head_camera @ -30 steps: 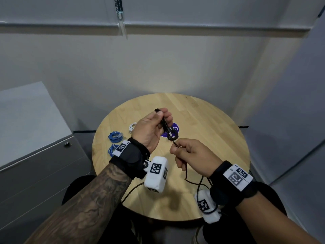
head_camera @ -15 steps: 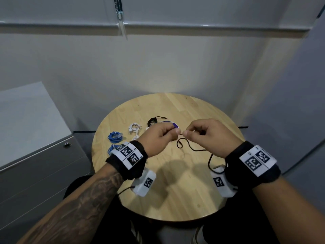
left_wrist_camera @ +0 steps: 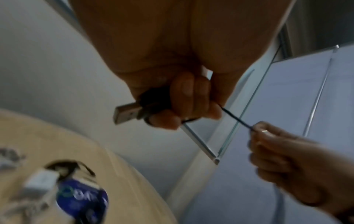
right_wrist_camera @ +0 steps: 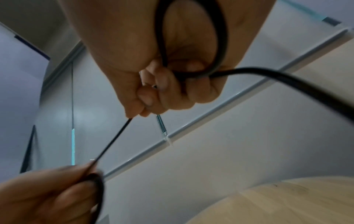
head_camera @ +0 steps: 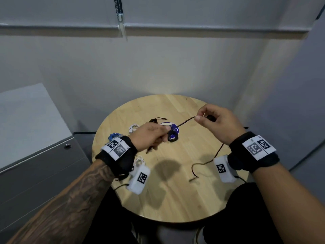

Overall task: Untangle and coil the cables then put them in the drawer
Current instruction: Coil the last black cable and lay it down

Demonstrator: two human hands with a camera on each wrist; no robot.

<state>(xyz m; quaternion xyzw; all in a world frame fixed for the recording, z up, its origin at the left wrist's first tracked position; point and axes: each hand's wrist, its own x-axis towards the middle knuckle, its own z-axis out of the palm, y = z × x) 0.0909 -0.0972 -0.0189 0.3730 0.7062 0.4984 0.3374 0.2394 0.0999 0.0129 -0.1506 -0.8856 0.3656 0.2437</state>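
A thin black cable (head_camera: pixel 186 120) runs taut between my two hands above the round wooden table (head_camera: pixel 175 196). My left hand (head_camera: pixel 153 136) grips the small coiled part (head_camera: pixel 173 138) of it, and the silver USB plug (left_wrist_camera: pixel 127 112) sticks out past the curled fingers (left_wrist_camera: pixel 184 97). My right hand (head_camera: pixel 213 123) pinches the cable farther right and higher. From that hand the rest of the black cable (right_wrist_camera: pixel 287 78) loops down, and its loose end (head_camera: pixel 192 179) lies on the table. Coiled white (head_camera: pixel 133 128), blue (head_camera: pixel 114 136) and black (head_camera: pixel 155 119) cables lie on the table's far left.
A round blue disc (head_camera: pixel 173 129) with a white block on it lies at the table's middle. Another white cable coil (head_camera: pixel 140 161) lies under my left wrist. A grey drawer cabinet (head_camera: pixel 35 155) with a lock stands left of the table, its drawers closed. Walls close in behind and right.
My hands have drawn apart: the right hand moved up and right, pulling the black cable straight, while the left hand stayed near the blue disc holding the coiled part.
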